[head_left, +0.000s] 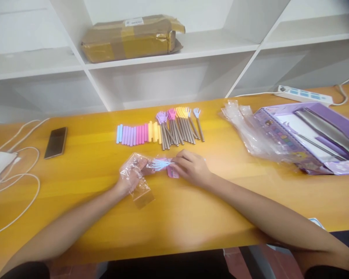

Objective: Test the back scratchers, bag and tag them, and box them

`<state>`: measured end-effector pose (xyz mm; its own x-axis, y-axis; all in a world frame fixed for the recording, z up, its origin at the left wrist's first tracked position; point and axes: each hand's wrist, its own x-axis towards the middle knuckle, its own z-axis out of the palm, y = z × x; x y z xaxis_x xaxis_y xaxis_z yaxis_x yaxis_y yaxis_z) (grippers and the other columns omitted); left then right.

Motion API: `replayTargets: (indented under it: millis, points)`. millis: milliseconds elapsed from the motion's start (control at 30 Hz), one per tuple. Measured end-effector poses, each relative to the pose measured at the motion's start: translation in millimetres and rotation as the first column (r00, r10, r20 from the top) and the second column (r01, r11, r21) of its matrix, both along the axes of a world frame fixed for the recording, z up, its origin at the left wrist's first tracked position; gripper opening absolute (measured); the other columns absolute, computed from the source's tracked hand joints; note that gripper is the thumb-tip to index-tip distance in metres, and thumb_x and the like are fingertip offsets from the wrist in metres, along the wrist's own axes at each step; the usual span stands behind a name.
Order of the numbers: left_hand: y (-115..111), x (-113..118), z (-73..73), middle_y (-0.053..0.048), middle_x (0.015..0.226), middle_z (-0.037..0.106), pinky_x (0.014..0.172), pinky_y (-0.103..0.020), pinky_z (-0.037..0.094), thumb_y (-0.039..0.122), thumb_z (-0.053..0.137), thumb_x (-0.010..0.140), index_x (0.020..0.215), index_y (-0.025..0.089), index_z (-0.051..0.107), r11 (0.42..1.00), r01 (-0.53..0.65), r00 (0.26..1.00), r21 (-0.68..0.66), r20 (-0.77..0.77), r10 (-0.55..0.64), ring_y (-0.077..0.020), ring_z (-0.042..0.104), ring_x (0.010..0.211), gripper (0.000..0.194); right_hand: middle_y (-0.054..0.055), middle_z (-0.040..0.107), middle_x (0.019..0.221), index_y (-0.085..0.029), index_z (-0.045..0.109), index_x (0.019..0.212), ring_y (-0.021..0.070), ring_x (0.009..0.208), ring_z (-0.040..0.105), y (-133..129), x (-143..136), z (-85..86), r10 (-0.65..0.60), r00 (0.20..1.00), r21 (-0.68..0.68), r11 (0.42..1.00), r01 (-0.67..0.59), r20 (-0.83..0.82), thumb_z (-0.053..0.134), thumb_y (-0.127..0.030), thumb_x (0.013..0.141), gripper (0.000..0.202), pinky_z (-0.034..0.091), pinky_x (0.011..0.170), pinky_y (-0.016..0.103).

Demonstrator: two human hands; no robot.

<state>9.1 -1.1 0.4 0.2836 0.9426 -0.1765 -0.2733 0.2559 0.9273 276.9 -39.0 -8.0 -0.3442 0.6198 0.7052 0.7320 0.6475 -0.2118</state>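
Note:
My left hand is closed on a clear plastic bag that drapes over its fingers and hangs below the palm. From the right, my right hand grips a back scratcher with a light blue hand-shaped head; its head points left, toward the bag. A small pink card shows just under my right fingers. Beyond my hands lie several back scratchers with purple, pink, yellow and blue heads and metal rods. Left of them is a row of coloured handle sleeves.
A phone and white cables lie at the left. At the right are clear plastic bags and a purple box holding a grey pouch-like item. A power strip sits behind it. A taped carton rests on the shelf.

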Motion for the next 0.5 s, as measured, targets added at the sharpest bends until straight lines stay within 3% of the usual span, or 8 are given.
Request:
replayTargets:
  millis: [300, 500]
  points:
    - [0.8, 2.3, 5.1, -0.006, 0.089, 0.079, 0.08, -0.042, 0.068, 0.054, 0.093, 0.077, 0.09, 0.014, 0.073, 0.999, -0.019, 0.999, -0.041, -0.045, 0.017, -0.0259, 0.079, 0.085, 0.046, 0.006, 0.071, 0.093, -0.019, 0.073, 0.109, 0.0165, 0.08, 0.066, -1.2, 0.0, -4.2, 0.008, 0.999, 0.015, 1.0, -0.008, -0.032, 0.071, -0.029, 0.103, 0.012, 0.053, 0.071, 0.031]
    - [2.2, 2.3, 4.3, -0.006, 0.092, 0.08, 0.076, -0.04, 0.068, 0.057, 0.096, 0.072, 0.088, 0.018, 0.071, 0.999, -0.013, 1.0, -0.047, -0.028, 0.012, -0.0261, 0.08, 0.088, 0.049, 0.006, 0.072, 0.091, -0.019, 0.074, 0.105, 0.0165, 0.08, 0.068, 0.9, 2.0, -2.7, -0.008, 0.999, 0.028, 1.0, 0.009, -0.033, 0.073, -0.029, 0.102, 0.01, 0.053, 0.069, 0.03]
